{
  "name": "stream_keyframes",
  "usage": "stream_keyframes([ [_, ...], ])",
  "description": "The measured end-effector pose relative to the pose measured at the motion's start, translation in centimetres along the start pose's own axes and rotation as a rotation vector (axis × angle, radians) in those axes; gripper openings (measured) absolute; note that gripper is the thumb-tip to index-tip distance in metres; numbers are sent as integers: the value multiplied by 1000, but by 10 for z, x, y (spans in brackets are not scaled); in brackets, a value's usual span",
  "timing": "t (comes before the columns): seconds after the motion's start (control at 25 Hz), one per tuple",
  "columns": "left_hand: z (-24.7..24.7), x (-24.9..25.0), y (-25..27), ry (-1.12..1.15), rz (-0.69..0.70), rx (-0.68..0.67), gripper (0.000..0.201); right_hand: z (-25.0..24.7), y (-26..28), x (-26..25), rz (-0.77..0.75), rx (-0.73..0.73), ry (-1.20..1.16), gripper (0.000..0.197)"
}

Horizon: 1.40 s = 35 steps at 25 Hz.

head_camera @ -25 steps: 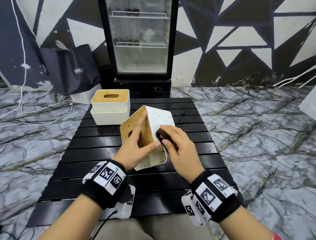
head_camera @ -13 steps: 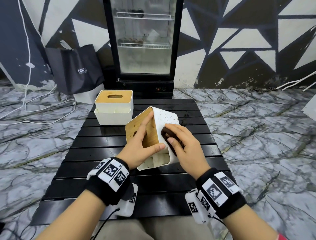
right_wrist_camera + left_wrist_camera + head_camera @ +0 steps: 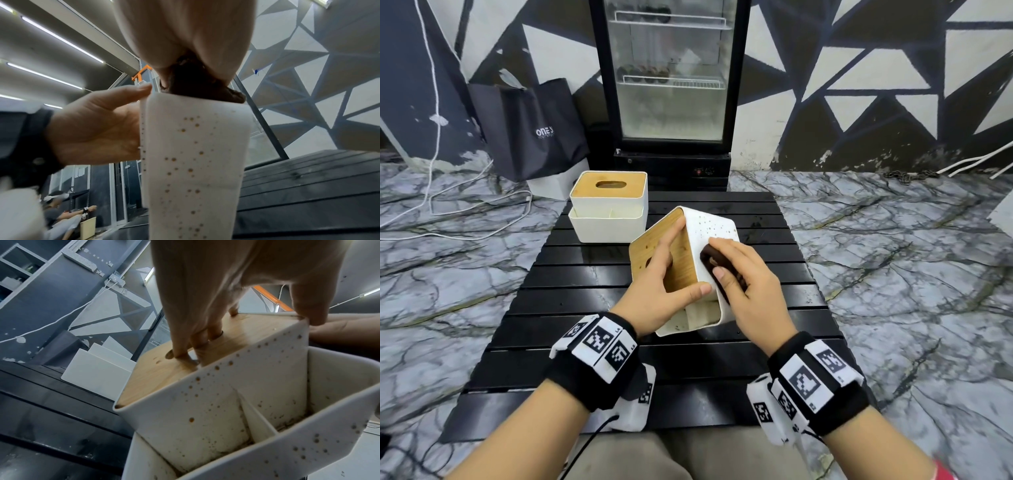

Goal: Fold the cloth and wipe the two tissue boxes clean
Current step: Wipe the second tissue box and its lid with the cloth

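Just right of centre in the head view, a white tissue box (image 3: 710, 229) stands tilted on the black slatted table (image 3: 571, 294), its wooden lid (image 3: 654, 246) turned toward the left of the frame and brown specks dotting its white side. The left hand (image 3: 654, 294) grips this box: the fingers (image 3: 183, 352) curl into the slot in the lid while the thumb hooks the near edge. The right hand (image 3: 750, 287) presses a folded dark brown cloth (image 3: 710, 258) flat against the speckled side, fingers bent over the cloth and holding it. In the left wrist view the open compartments at the bottom of the box (image 3: 267, 426) show more brown spots and grime. The second box (image 3: 607, 205), also white with a wooden lid, sits upright on the table at upper left of the tilted one, just beside it. Behind the table stand a glass-door fridge (image 3: 671, 85) and a dark bag (image 3: 530, 126) on the marble floor.
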<state>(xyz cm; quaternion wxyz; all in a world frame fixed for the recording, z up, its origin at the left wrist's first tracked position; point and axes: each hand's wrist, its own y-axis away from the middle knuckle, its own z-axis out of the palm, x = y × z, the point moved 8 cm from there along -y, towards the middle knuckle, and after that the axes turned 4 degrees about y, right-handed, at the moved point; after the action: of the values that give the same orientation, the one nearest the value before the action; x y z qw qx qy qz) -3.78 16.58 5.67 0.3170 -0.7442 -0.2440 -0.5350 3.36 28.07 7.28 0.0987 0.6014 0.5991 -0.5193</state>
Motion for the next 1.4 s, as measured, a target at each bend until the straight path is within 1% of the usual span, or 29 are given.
stream_keyframes([
  [0.08, 0, -1, 0, -1, 1, -11, 93, 3, 5, -6, -29, 5, -9, 37],
  [0.2, 5, 3, -1, -5, 31, -41, 93, 3, -1, -12, -67, -4, -9, 36],
  [0.32, 7, 5, -1, 9, 34, -43, 93, 0, -7, -8, -42, 6, -17, 37],
  [0.4, 5, 3, 1, 33, 16, -24, 93, 0, -1, -2, -7, 15, -26, 38],
  [0.52, -3, 3, 2, 95, -21, 44, 92, 1, 17, 4, 4, 21, -5, 40],
  [0.6, -6, 0, 3, 183, -64, 82, 85, 3, 29, 3, -11, 10, 3, 45],
  [0.68, -6, 0, 2, 164, -83, 81, 78, 4, 34, 0, -31, 14, 5, 47],
  [0.88, -1, 0, 0, 173, -74, 40, 80, 1, 14, 1, -45, 14, 49, 45],
  [1.0, -2, 0, 1, 180, -74, 61, 81, -4, 2, 13, 15, 21, 60, 45],
  [1.12, -4, 0, 1, 166, -94, 74, 82, -7, 7, 19, 49, 43, 80, 46],
  [1.24, -1, 0, -1, 177, -88, 35, 82, -4, 10, 14, 38, 44, 93, 46],
  [1.4, 2, 2, -2, 144, -88, -2, 82, -10, -12, 15, 42, 40, 103, 47],
])
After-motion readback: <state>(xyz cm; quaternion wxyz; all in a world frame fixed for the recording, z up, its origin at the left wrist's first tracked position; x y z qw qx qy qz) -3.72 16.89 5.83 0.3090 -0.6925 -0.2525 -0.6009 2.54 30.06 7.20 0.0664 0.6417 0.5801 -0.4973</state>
